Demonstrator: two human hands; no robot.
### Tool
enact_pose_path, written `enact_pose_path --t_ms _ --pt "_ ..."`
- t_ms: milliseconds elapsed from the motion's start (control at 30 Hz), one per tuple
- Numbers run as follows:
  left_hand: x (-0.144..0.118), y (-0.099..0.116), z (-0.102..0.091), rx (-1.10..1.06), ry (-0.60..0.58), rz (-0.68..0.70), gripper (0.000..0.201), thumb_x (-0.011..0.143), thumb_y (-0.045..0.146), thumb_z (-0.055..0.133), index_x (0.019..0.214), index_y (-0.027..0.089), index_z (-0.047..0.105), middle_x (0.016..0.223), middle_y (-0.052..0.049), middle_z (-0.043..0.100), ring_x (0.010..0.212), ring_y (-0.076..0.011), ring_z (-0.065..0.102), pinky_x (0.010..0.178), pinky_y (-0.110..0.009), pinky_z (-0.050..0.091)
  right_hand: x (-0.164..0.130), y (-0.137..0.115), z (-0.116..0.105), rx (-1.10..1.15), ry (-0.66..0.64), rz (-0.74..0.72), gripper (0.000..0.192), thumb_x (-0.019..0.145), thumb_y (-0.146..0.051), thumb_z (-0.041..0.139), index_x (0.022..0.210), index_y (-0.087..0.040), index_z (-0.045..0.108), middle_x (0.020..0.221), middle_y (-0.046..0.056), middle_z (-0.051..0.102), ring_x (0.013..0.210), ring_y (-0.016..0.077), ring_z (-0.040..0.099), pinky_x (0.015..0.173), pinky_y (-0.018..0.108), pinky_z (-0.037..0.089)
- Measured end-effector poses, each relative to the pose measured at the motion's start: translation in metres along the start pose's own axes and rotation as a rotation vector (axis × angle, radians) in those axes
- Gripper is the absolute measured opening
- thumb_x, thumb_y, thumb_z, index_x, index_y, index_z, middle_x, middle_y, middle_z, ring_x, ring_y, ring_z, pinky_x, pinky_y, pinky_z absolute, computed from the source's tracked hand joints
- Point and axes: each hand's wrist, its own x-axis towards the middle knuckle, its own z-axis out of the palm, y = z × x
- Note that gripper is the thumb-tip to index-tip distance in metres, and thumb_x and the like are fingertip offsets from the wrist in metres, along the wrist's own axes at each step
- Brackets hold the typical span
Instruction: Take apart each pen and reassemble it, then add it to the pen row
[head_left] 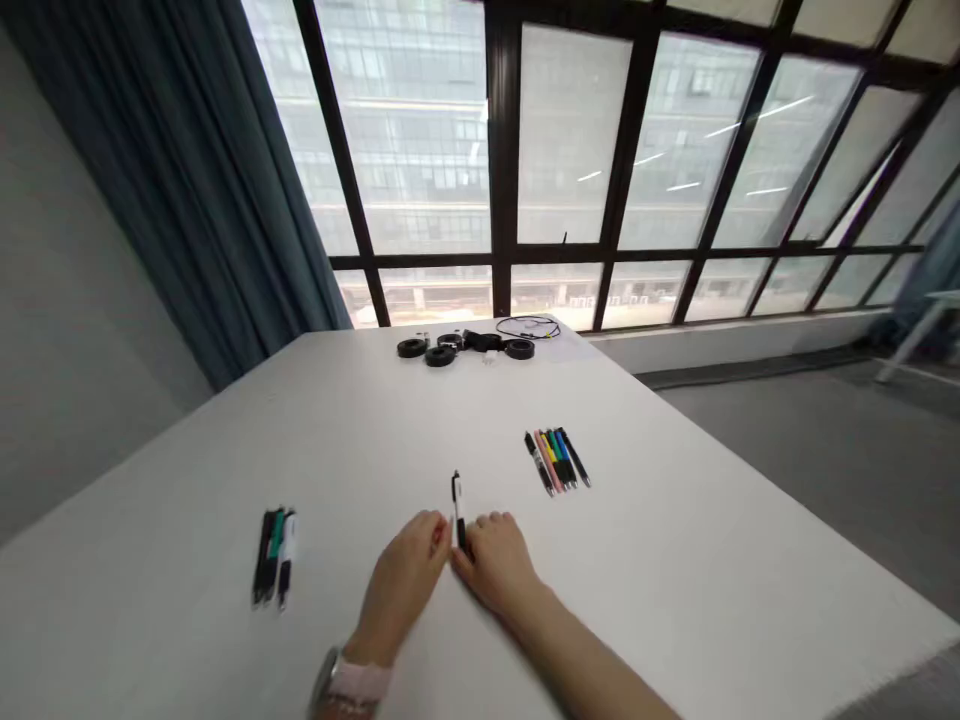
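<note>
A black-and-white pen (458, 495) points away from me at the middle of the white table (352, 440), between my two hands. My right hand (499, 562) is closed at the pen's near end, its fingers curled against the black grip. Just left of the pen, my left hand (409, 572) has its fingers pinched together; whatever may be in them is hidden. Over to the left lies a small group of pens: a black pen (263, 556), a green-and-black pen (275, 545) and a white-and-black pen (287, 550), side by side.
Several coloured pens (559, 462) lie in a row to the right. Black tape-like rolls (439, 355) and a looped black cable (529, 328) are at the far end. A blue curtain (180, 170) hangs on the left; windows stand behind the table.
</note>
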Motion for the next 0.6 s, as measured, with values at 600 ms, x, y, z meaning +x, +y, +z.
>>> enact_pose_path --t_ms 600 --pt "0.003 0.001 0.007 0.222 -0.048 -0.096 0.023 0.089 0.023 0.035 0.073 0.02 0.051 0.073 -0.002 0.064 0.063 -0.0139 0.056 0.056 -0.028 0.025 -0.009 0.028 -0.033 0.088 -0.18 -0.002 0.04 0.08 -0.057 0.057 0.073 -0.019 0.07 0.078 0.006 0.072 0.076 0.0207 0.063 0.067 0.029 0.035"
